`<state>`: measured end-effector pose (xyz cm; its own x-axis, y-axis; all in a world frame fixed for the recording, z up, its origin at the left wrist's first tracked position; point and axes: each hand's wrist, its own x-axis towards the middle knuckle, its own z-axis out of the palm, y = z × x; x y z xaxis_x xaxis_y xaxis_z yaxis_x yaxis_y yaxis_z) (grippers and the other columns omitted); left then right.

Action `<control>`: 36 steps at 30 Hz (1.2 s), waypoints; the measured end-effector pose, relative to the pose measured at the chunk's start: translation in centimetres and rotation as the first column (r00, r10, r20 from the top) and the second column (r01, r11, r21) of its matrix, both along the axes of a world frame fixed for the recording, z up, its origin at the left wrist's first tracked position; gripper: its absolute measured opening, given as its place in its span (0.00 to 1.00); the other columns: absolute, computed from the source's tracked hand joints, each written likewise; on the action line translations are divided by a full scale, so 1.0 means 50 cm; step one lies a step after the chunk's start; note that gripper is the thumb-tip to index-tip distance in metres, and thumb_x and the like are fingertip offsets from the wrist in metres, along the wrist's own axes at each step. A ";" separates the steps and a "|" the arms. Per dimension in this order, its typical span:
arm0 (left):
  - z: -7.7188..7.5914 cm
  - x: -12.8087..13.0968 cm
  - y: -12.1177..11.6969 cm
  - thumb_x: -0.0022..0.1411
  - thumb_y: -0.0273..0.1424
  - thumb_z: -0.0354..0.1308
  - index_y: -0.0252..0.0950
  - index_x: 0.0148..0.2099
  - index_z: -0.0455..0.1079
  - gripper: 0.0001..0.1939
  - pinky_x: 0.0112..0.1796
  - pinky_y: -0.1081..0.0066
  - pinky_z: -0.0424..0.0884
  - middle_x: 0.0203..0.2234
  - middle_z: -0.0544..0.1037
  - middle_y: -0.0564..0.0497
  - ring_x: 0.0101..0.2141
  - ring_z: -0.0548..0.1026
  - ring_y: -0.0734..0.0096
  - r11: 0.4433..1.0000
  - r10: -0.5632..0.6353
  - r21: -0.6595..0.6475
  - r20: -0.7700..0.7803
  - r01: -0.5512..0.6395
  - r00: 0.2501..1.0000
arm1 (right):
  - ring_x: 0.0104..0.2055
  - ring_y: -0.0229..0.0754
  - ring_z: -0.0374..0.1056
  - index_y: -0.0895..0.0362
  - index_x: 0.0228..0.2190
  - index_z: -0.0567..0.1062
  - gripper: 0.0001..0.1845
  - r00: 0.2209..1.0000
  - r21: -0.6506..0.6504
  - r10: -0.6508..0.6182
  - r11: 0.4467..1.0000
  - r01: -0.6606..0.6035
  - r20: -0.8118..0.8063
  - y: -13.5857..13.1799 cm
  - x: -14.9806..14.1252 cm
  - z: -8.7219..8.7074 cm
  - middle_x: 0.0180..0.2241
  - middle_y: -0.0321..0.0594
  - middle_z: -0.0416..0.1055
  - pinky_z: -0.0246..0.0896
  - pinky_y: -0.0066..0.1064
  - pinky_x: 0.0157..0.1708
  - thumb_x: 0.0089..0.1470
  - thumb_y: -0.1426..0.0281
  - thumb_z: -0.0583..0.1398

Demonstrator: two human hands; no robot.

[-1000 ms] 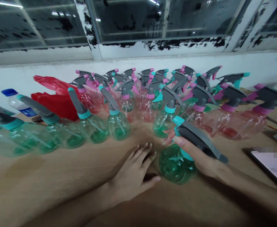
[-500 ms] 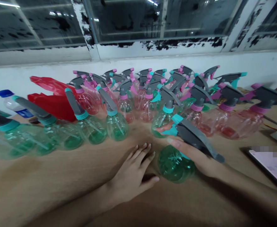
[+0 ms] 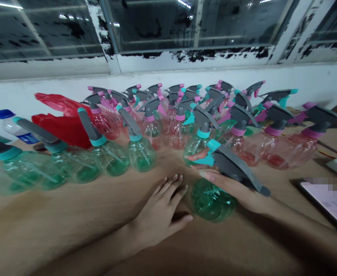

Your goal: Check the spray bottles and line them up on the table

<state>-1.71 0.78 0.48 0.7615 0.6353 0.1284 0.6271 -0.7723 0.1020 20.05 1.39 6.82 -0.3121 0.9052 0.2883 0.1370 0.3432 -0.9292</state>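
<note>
My right hand [image 3: 231, 188] grips a green spray bottle [image 3: 211, 201] by its grey and teal trigger head [image 3: 231, 165], with the thumb under the nozzle and a finger over the trigger. The bottle stands on the brown table [image 3: 70, 218], just in front of the other bottles. My left hand [image 3: 161, 212] lies flat on the table beside the bottle's left side, fingers spread and holding nothing.
Several green spray bottles [image 3: 139, 153] and pink spray bottles [image 3: 274, 147] crowd the back of the table below a window sill. A red plastic bag [image 3: 63, 124] and a blue-capped water bottle [image 3: 13, 124] lie at the left. A tablet [image 3: 329, 203] rests at the right edge.
My right hand has shifted the green bottle slightly away from me and its fingers have moved onto the trigger. My left hand has stayed put.
</note>
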 end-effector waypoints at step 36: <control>-0.001 0.001 0.000 0.67 0.48 0.49 0.27 0.64 0.56 0.34 0.59 0.52 0.52 0.61 0.59 0.39 0.63 0.52 0.53 1.000 -0.008 0.003 -0.005 0.008 1.000 | 0.42 0.42 0.73 0.49 0.35 0.74 0.06 1.000 0.047 -0.001 0.999 0.002 -0.004 -0.006 -0.005 0.009 0.37 0.35 0.76 0.68 0.34 0.45 0.54 0.62 0.61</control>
